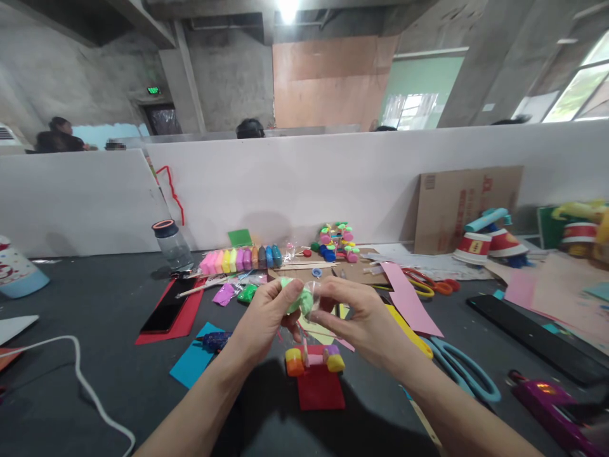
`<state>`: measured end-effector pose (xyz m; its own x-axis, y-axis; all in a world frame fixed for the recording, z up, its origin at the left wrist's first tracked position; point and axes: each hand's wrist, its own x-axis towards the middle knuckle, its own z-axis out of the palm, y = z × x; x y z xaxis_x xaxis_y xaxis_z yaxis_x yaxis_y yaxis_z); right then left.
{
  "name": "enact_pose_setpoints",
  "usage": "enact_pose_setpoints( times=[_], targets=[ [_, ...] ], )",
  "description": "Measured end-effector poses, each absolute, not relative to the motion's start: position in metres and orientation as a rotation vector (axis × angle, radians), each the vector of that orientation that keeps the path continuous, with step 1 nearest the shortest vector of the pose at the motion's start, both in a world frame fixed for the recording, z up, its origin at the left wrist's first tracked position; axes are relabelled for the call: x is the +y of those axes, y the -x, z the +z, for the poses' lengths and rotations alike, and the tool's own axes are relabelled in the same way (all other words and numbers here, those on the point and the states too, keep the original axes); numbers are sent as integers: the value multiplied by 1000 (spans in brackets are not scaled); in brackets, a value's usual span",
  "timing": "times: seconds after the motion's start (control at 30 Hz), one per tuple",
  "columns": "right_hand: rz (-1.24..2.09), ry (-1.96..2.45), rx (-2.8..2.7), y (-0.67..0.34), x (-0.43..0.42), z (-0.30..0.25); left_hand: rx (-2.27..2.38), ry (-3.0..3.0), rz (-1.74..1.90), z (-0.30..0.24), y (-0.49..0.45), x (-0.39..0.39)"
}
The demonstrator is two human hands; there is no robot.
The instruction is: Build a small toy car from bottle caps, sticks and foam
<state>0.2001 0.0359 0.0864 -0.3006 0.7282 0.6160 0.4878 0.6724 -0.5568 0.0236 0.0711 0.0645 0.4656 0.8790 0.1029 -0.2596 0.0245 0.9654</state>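
Note:
Light green modelling clay [305,302], partly in a clear plastic wrapper, is between my two hands above the middle of the table. My left hand [276,306] is closed on the clay, thumb on top. The fingers of my right hand [349,311] pinch the clear wrapper [314,293] at the clay's right side. Just below my hands, a small clay model [314,360] with orange, yellow and purple end pieces and a pink middle rests at the top of a red sheet [321,390].
Wrapped clay packs [240,259] line the back beside a water bottle [172,244]. A colourful clay model [339,241] stands behind my hands. Blue scissors [464,368] and a purple glue gun [554,406] lie right; a phone [169,308] lies left. A white partition [285,184] closes the back.

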Motion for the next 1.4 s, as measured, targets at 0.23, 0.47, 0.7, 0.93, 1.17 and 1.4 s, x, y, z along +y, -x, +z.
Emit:
enact_pose_setpoints(
  times=[0.23, 0.47, 0.7, 0.93, 1.17, 1.4],
  targets=[
    [240, 866, -1850, -195, 40, 75, 658, -1246, 1020, 66, -25, 71],
    [209, 839, -1812, -196, 43, 72, 688, -1256, 1076, 69, -25, 71],
    [209, 852, -1804, -195, 45, 68, 752, -1326, 1082, 64, -27, 70],
    [256, 860, -1629, -194, 44, 69, 838, -1427, 1124, 67, -26, 70],
    [619, 843, -1383, -204, 50, 72, 1174, -1676, 1085, 61, -1, 96],
    [1086, 768, -1193, -209, 59, 75, 1607, -1913, 762, 32, 15, 128]
  ],
)
